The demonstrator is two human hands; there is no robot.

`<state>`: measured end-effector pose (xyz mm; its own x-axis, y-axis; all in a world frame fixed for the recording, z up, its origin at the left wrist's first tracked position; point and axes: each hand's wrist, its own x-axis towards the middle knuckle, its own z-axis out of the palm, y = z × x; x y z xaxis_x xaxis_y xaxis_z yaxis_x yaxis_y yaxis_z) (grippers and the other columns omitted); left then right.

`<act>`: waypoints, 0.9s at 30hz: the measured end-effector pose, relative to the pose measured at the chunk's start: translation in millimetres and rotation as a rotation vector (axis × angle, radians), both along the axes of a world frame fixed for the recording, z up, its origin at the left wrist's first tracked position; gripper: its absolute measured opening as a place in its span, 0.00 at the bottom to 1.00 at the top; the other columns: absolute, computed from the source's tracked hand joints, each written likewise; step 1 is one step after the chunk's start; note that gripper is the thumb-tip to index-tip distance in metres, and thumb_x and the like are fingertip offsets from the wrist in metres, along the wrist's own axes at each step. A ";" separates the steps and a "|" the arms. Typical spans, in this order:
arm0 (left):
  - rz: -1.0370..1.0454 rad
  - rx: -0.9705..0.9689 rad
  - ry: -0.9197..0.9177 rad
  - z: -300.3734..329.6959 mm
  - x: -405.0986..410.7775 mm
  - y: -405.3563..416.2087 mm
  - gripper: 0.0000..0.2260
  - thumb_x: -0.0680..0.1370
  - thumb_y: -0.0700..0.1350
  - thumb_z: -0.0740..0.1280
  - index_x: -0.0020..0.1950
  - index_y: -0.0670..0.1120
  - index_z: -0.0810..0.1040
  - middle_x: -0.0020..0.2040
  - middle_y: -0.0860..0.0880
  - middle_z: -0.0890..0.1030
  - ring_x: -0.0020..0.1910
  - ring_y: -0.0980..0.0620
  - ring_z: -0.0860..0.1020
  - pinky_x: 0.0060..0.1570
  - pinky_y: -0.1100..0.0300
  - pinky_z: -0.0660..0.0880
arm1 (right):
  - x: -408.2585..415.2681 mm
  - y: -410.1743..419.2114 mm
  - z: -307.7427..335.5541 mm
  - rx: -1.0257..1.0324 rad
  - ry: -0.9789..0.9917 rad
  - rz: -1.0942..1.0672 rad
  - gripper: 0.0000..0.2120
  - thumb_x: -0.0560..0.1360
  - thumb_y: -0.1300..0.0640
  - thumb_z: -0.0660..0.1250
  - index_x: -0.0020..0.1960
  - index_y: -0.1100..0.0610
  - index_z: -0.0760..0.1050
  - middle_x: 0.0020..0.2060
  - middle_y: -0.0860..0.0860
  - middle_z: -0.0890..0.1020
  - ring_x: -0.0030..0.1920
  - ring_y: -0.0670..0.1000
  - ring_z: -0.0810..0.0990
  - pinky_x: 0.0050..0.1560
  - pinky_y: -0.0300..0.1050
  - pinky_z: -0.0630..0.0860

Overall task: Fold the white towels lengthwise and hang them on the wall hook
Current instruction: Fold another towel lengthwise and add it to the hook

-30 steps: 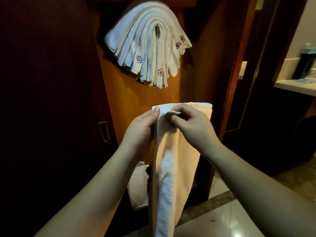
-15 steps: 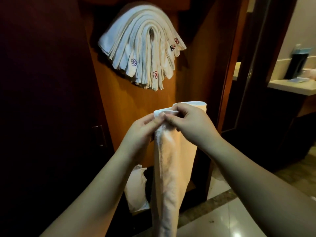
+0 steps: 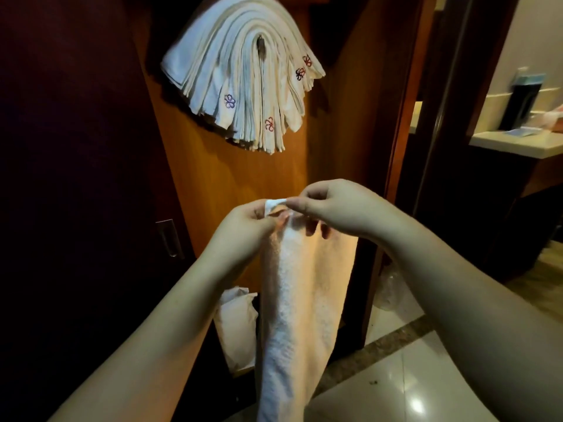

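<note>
Both hands pinch top edge of nubby terry towel (image 3: pixel 301 287): left hand (image 3: pixel 243 226), right hand (image 3: pixel 338 208). Hangs as narrow strip. Fanned stack (image 3: pixel 243 71) on hook (image 3: pixel 260 45).

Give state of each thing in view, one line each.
Held towel: folded lengthwise, hanging down, not yet hung.
Left hand: pinches the towel's top corner.
Right hand: pinches the top edge.
Hung towels: draped over the wall hook, fanned.
Hook: mostly covered.
</note>
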<state>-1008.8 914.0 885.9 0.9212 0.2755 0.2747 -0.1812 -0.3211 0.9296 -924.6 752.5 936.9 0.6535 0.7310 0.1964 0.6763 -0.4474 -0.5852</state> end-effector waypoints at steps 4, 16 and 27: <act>-0.005 -0.173 0.006 -0.8 2.4 19.7 0.07 0.81 0.41 0.65 0.54 0.42 0.83 0.46 0.41 0.85 0.43 0.44 0.82 0.47 0.51 0.78 | 27.0 -20.9 -7.6 -0.312 0.042 0.010 0.12 0.77 0.42 0.68 0.49 0.51 0.78 0.33 0.44 0.85 0.30 0.46 0.82 0.35 0.43 0.76; 0.033 -0.245 -0.072 -12.5 -9.6 52.7 0.08 0.75 0.45 0.68 0.50 0.44 0.84 0.43 0.43 0.85 0.42 0.44 0.82 0.46 0.52 0.77 | 48.9 -51.0 -32.2 -0.165 -0.073 -0.076 0.09 0.76 0.45 0.69 0.54 0.48 0.78 0.49 0.44 0.80 0.51 0.46 0.78 0.55 0.47 0.77; 0.034 -0.393 -0.182 -25.3 -7.6 56.5 0.09 0.74 0.41 0.66 0.51 0.41 0.81 0.41 0.45 0.86 0.40 0.50 0.84 0.43 0.60 0.81 | 44.0 -27.0 -87.5 0.651 0.243 -0.067 0.06 0.76 0.53 0.68 0.45 0.42 0.80 0.42 0.41 0.83 0.46 0.43 0.81 0.52 0.44 0.74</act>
